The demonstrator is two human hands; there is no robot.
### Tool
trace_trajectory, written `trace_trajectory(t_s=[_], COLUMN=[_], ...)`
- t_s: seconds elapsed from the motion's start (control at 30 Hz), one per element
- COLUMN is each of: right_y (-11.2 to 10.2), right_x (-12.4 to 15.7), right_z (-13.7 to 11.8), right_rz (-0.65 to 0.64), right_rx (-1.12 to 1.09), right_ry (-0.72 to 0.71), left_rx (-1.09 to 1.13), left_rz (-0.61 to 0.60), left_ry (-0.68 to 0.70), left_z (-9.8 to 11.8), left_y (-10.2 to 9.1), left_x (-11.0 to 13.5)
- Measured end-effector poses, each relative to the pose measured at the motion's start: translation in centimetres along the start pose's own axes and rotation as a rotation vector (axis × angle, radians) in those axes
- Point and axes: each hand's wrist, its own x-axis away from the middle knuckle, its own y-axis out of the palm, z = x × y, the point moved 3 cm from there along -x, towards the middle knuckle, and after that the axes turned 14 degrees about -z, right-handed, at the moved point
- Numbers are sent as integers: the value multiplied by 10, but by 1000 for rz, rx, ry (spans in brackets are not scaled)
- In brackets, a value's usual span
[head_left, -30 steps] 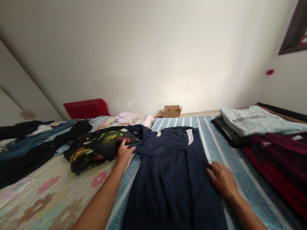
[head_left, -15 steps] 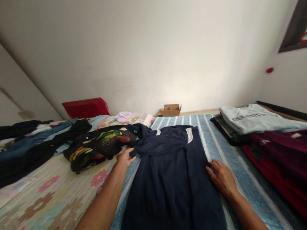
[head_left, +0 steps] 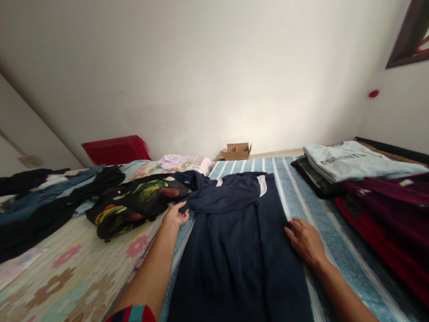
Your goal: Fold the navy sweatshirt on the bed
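Observation:
A navy blue sweatshirt (head_left: pixel 231 250) with white patches lies spread on the blue striped sheet, one sleeve folded across its upper part. At its left side, my left hand (head_left: pixel 176 217) pinches the cuff end of that sleeve between thumb and fingers. My right hand (head_left: pixel 306 241) rests by the garment's right edge, fingers loosely bent and thumb apart, touching the cloth's border. Just beyond my left hand lies a black garment (head_left: pixel 140 201) with a yellow and green print. The sweatshirt's near end runs out of view.
At the right are stacked folded clothes: a light grey top (head_left: pixel 355 163) with lettering and a purple garment (head_left: pixel 389 201). Loose dark clothes (head_left: pixel 43 210) cover the floral sheet (head_left: pixel 56 286) at left. A cardboard box (head_left: pixel 236 152) and a red case (head_left: pixel 117 150) stand by the wall.
The view has shifted slightly, and a striped sleeve now shows on my left forearm. My left hand keeps its pinch on the cuff; my right hand stays at the right edge.

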Motion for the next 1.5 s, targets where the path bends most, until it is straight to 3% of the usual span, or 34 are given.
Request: trace_trajectory(t_s=[0.13,0.33,0.57,0.63,0.7,0.77,0.83,0.9,1.0,1.07,1.27,1.4,1.5], right_y=[-3,-7,-6,-6,-6,-5,-4,-3,-3,-4,-3,-6,-12], right_x=[1,2,1,1,0,0,0,0,-1,-1,-1,1,7], right_z=[0,-1,-2,-3,-4,-3,-3,-3,-5,-6,-5,-7,-14], right_rz=[-17,-26,-20,-23,-28,-25,-21,-21,-19,-9,53,211,319], right_rx=[17,-5,-28,-19,-11,-7,4,16,15,6,-36,-139,-267], right_ry=[15,11,-9,-5,-6,-2,8,16,10,5,-13,-58,-109], left_rx=[-13,-54,-120,-225,-412,-643,-926,-1153,-1355,-1368,-1198,-1151,-1147], left_rz=[18,-2,-129,-237,-419,-587,-831,-1022,-1086,-1095,-1029,-915,-907], left_ry=[21,169,437,537,650,786,835,825,748,711,715,783,823], left_z=[9,30,52,52,44,28,1,-30,-68,-80,-76,-77,-87], left_y=[10,38,102,129,156,179,194,198,190,183,175,175,175], left_x=[-1,6,37,59,89,121,146,160,160,156,163,172,175])
